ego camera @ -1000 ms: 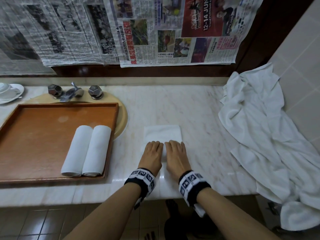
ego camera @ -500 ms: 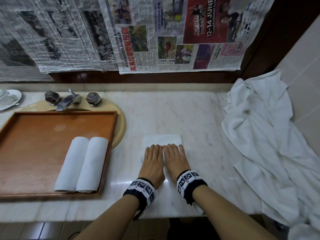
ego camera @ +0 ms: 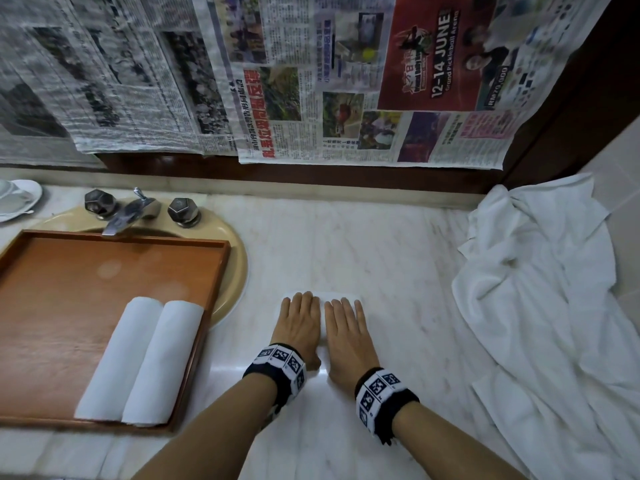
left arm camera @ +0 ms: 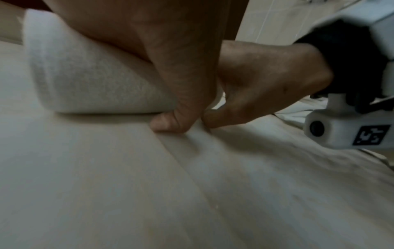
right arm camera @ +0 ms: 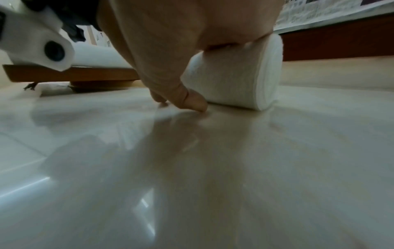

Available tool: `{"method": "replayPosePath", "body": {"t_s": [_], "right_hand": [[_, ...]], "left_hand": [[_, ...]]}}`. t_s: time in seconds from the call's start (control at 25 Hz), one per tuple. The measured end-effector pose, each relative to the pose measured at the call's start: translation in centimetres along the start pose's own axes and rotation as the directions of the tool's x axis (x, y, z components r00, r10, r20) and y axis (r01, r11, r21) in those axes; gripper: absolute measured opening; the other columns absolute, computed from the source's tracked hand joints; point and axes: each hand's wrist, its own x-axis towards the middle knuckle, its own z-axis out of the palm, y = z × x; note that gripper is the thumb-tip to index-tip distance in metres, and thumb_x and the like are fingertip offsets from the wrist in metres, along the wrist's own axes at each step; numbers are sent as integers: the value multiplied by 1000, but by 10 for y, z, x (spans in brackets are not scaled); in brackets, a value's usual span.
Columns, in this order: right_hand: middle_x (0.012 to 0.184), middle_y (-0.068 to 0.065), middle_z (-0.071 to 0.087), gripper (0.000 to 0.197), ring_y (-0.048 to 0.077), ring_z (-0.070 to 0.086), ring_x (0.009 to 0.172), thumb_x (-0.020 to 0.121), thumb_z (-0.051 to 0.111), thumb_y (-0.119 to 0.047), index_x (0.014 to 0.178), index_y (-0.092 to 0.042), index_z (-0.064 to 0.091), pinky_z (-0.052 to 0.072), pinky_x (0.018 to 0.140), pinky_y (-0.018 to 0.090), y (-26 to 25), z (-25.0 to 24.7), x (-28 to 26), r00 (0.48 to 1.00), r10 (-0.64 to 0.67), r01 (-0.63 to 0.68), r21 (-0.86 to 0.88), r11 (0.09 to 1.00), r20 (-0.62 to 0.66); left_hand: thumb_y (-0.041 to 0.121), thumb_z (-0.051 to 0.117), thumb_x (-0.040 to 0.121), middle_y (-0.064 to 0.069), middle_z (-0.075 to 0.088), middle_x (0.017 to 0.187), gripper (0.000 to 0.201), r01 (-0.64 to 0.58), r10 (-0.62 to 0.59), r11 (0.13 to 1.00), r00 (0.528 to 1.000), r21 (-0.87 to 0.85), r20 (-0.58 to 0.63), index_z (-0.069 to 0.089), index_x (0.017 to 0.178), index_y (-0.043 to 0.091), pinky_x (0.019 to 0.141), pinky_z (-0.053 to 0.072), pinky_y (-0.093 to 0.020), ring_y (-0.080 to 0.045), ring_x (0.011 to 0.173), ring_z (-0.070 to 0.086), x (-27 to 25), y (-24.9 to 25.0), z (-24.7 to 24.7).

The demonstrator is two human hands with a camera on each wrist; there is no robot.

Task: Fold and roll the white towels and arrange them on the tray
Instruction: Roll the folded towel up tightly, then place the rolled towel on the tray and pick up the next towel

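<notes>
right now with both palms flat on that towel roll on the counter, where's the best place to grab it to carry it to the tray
Probably by the two open ends of the towel roll, one hand from each side. It lies crosswise under the left hand and right hand; squeezing its ends inward should keep the roll wound on the way to the tray.

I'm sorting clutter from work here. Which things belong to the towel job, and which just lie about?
Job: towel roll under left hand and right hand; tray; two rolled towels; towel heap.

Lying about: tap, newspapers, saucer.
</notes>
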Motion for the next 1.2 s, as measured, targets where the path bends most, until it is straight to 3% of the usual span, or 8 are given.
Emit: {"method": "replayPosePath", "body": {"t_s": [0.12, 0.2, 0.32, 0.64, 0.84, 0.96, 1.08, 1.2], "right_hand": [[156, 23, 15, 100, 39, 8, 146, 74, 73, -35, 148, 1, 15, -1, 119, 49, 9, -12, 18, 994, -5, 6, -11, 1000, 105], [146, 16, 28, 85, 34, 22, 139, 73, 74, -31, 140, -5, 28, 14, 117, 44, 14, -22, 32, 994, 5, -8, 21, 1000, 111], [131, 9, 40, 77, 27, 38, 122, 70, 78, -31, 132, -9, 37, 29, 107, 39, 22, -34, 52, 987, -16, 14, 17, 1000, 157], [131, 10, 38, 101, 27, 35, 124, 59, 83, -52, 135, -9, 32, 32, 105, 43, 36, -35, 101, 930, 37, -47, 18, 999, 365], [115, 4, 55, 82, 25, 50, 113, 57, 81, -49, 122, -14, 45, 39, 98, 41, 46, -43, 100, 911, 10, -88, 170, 981, 413], [106, 2, 54, 61, 24, 59, 100, 62, 79, -49, 110, -19, 55, 49, 83, 37, 37, -62, 89, 915, -32, -50, 193, 980, 402], [106, 1, 52, 64, 24, 59, 91, 60, 82, -50, 109, -18, 57, 50, 75, 35, 4, -97, 75, 948, -36, -13, 150, 989, 316], [110, -2, 48, 71, 22, 58, 91, 57, 80, -57, 112, -21, 54, 46, 76, 36, -48, -132, 66, 988, -39, 17, 145, 989, 147]], "left_hand": [[51, 74, 65, -17, 21, 147, 103, 16, -16, 1000, 1000, -22, 16, 26, 142, 3, 114, 24, -43, -34, 135, 25, 15, -3, -8], [50, 74, 64, -10, 34, 129, 87, 14, -15, 999, 1000, -47, -6, 37, 131, 9, 102, 34, -38, -28, 117, 35, 25, -7, -15], [53, 80, 61, -5, 38, 129, 98, 16, -12, 997, 998, -78, 54, 31, 136, 13, 102, 33, -40, -26, 118, 37, 41, -13, -20], [59, 82, 53, 0, 45, 134, 105, 27, -3, 993, 981, -117, 195, 32, 136, 18, 105, 30, -47, -24, 125, 38, 82, -25, -31], [55, 81, 57, 1, 62, 114, 97, 19, 19, 981, 981, -194, 191, 34, 134, 21, 102, 31, -46, -24, 112, 54, 72, -26, -33], [56, 77, 61, 2, 60, 106, 70, -57, 72, 988, 992, -141, 108, 51, 117, 24, 98, 33, -44, -21, 104, 57, 52, -38, -44], [54, 78, 63, 0, 54, 110, 64, -99, 102, 986, 995, -137, 14, 57, 112, 19, 97, 40, -39, -21, 100, 56, 17, -69, -63], [55, 82, 60, 2, 60, 108, 67, -113, 99, 972, 992, -208, -74, 56, 109, 19, 77, 51, -33, -20, 90, 62, -27, -120, -84]]}}
